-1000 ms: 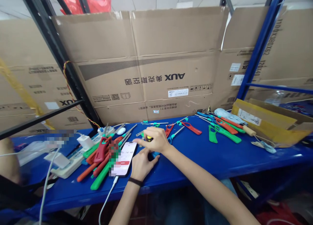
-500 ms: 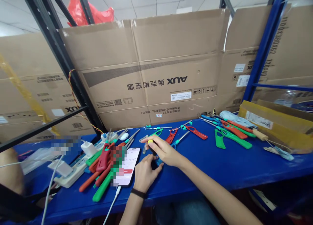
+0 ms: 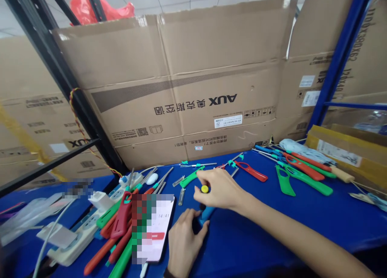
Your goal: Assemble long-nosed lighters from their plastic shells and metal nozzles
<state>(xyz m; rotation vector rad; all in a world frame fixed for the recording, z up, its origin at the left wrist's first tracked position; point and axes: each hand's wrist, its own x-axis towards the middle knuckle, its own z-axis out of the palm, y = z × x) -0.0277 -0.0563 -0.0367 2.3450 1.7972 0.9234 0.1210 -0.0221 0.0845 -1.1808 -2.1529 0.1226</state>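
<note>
on my feed the blue shelf (image 3: 272,217) is crowded, and most of what hems the hands in lies toward its left edge: a phone (image 3: 155,229) lies face up just beside the left hand (image 3: 183,243), and past it a heap of long red, green and orange plastic tools (image 3: 119,225) partly overlaps a white power strip (image 3: 75,241). near the back edge a green tool (image 3: 190,177) and a red tool (image 3: 252,171) lie just beyond the right hand (image 3: 222,189). toward the right edge 1 more cluster of green and red tools (image 3: 302,175) sits well apart, in front of a flat yellowish carton (image 3: 338,151). a creased cardboard box (image 3: 187,80) walls off the back. the left hand curls in, thumb and fingers pinching a glossy blue piece (image 3: 207,214) down on the shelf near the middle of the front edge. the right hand is closed on a dark yellow-capped tool (image 3: 204,188), fingertips pinching it roughly upright over the blue piece; i cannot see its tip behind the hands.
</note>
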